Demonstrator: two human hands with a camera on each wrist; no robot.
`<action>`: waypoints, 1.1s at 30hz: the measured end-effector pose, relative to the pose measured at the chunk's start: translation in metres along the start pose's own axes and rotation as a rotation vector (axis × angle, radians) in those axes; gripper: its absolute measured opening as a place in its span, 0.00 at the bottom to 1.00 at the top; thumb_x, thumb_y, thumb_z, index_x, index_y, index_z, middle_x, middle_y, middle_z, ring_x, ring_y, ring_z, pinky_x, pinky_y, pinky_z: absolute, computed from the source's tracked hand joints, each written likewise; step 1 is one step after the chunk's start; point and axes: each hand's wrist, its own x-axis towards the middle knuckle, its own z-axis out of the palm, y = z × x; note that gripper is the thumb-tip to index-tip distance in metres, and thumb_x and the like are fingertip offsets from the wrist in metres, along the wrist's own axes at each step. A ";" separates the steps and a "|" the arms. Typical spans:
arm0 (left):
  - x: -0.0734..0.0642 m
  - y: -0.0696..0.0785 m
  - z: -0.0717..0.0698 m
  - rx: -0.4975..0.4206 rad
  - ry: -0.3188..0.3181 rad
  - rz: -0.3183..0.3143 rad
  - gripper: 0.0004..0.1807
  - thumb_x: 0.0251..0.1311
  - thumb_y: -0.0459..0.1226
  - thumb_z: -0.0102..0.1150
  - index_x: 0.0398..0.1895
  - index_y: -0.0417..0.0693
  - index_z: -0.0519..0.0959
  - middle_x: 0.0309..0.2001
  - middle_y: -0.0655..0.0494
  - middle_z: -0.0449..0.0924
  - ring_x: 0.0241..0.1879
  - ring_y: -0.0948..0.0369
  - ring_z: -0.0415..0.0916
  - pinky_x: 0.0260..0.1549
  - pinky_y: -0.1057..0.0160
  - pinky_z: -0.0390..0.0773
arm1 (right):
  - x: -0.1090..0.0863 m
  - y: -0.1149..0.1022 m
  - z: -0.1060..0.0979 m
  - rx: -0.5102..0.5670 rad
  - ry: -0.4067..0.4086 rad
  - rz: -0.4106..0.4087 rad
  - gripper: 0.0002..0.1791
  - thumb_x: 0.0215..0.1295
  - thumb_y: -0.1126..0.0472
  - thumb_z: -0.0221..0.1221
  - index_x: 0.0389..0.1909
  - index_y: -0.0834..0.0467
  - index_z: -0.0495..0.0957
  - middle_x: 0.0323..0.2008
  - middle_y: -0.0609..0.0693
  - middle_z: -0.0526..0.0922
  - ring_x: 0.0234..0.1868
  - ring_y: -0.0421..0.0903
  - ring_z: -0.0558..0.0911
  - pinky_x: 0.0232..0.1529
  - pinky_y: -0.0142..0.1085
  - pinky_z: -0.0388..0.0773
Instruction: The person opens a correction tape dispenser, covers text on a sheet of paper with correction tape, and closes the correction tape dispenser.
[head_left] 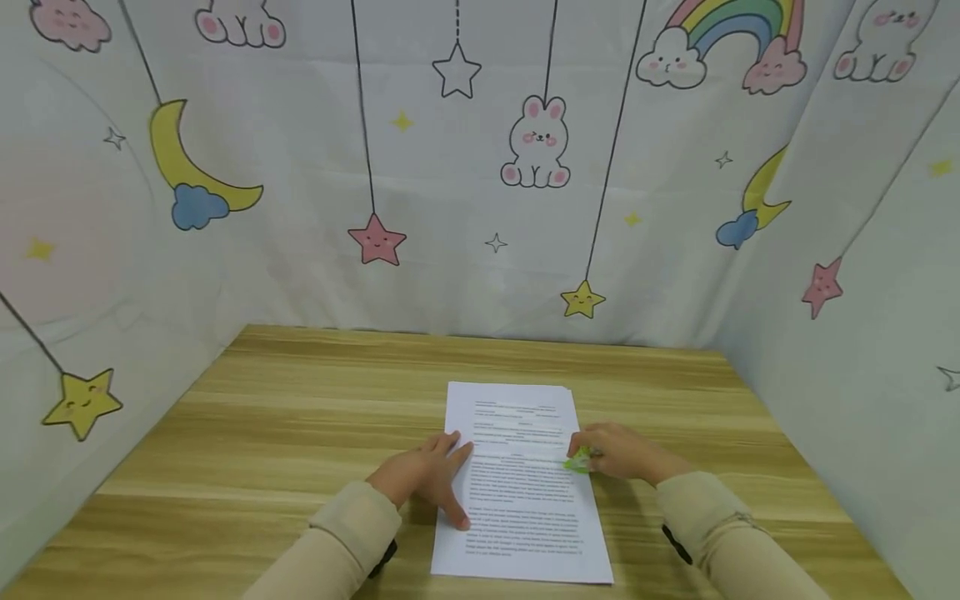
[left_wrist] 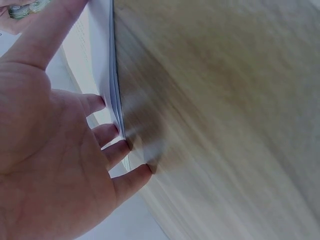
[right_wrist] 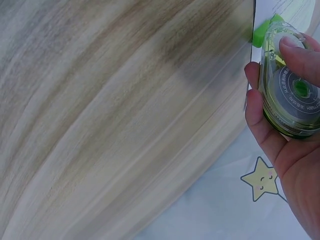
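Gripping a tape dispenser (right_wrist: 292,100), the right hand (head_left: 618,452) is at the right edge of the lower-centre paper stack (head_left: 517,487). The left hand (head_left: 426,473), fingers spread, touches its left.

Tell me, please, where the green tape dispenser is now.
In the head view, the green tape dispenser is in the right hand, at the printed paper's right edge.

Can't actually read any of it tbh, since the printed paragraphs (head_left: 519,479) on the paper (head_left: 519,505) between the left hand (head_left: 423,475) and the right hand (head_left: 618,452) are way too tiny, and the ring of pale Chinese characters (right_wrist: 296,104) on the green-and-clear dispenser (right_wrist: 275,95) in the right hand's grip is just too blurry.
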 end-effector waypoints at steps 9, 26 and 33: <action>0.001 -0.002 0.002 -0.015 -0.005 -0.013 0.60 0.33 0.58 0.72 0.72 0.54 0.51 0.73 0.51 0.41 0.72 0.49 0.41 0.63 0.41 0.56 | -0.003 0.002 -0.001 0.032 0.011 -0.003 0.11 0.52 0.67 0.61 0.35 0.49 0.79 0.34 0.46 0.80 0.32 0.40 0.73 0.34 0.36 0.72; 0.004 0.000 0.003 -0.032 -0.016 -0.038 0.60 0.33 0.58 0.72 0.72 0.59 0.50 0.73 0.55 0.40 0.72 0.53 0.40 0.62 0.41 0.57 | -0.004 -0.003 -0.014 0.265 0.084 0.093 0.15 0.58 0.64 0.58 0.47 0.51 0.78 0.51 0.51 0.80 0.55 0.55 0.76 0.51 0.50 0.73; 0.004 0.000 0.000 -0.028 -0.027 -0.051 0.61 0.32 0.59 0.72 0.72 0.60 0.49 0.74 0.56 0.40 0.73 0.53 0.39 0.63 0.41 0.56 | 0.015 -0.024 -0.002 0.261 0.049 0.126 0.15 0.59 0.64 0.58 0.46 0.48 0.78 0.51 0.51 0.80 0.56 0.53 0.75 0.53 0.50 0.71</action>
